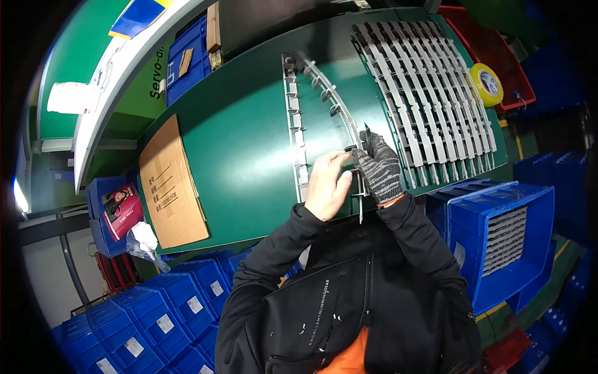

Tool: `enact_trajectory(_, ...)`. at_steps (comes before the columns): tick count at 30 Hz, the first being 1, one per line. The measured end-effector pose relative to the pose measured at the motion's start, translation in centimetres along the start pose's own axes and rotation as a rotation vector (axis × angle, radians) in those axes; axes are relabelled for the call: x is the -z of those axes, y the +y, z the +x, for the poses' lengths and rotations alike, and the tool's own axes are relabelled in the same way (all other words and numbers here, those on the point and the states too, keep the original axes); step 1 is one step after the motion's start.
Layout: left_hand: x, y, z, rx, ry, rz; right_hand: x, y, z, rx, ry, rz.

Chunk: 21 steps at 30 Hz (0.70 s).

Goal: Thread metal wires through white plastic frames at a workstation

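A long, thin light-grey strip [336, 100] with dark clip-like pieces along it slants from the far middle of the table toward me. My bare left hand [328, 182] pinches its near part with fingertips. My right hand [379, 169], in a grey knitted glove, is closed round the same part, and a dark pointed tip [367, 132] sticks out above its fingers; what it belongs to is hidden. A second grey strip [293, 118] with tabs lies to the left. On the right, several similar strips [430, 100] lie side by side in a panel-like row.
The green table [243, 168] carries a flat cardboard sheet [171, 187] at left and a yellow tape roll [486, 85] at far right. Beyond it stands a red bin [523, 78]. A blue crate [539, 237] with grey strips stands at right; blue crates [162, 311] stack at lower left.
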<state>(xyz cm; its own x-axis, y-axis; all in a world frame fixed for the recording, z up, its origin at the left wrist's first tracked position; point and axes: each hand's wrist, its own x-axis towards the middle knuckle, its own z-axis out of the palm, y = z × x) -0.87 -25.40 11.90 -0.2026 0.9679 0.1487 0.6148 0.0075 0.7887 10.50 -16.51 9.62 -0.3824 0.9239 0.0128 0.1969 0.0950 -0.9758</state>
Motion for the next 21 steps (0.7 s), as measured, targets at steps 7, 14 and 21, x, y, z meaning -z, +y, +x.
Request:
enact_trajectory(7, -3.0, -4.5, 9.7, -0.15, -0.039, 0.453, 4.6, -2.0, -0.8, 0.058, 0.106, 0.066)
enact_trajectory(14, -7.8, -6.0, 14.8, -0.026, -0.187, 0.681, 9.0, -3.8, -2.5, 0.021, 0.278, 0.207)
enact_trajectory(21, -9.0, -5.4, 15.5, -0.021, -0.215, 0.812, 10.1, -4.4, -3.5, -0.029, 0.341, 0.304)
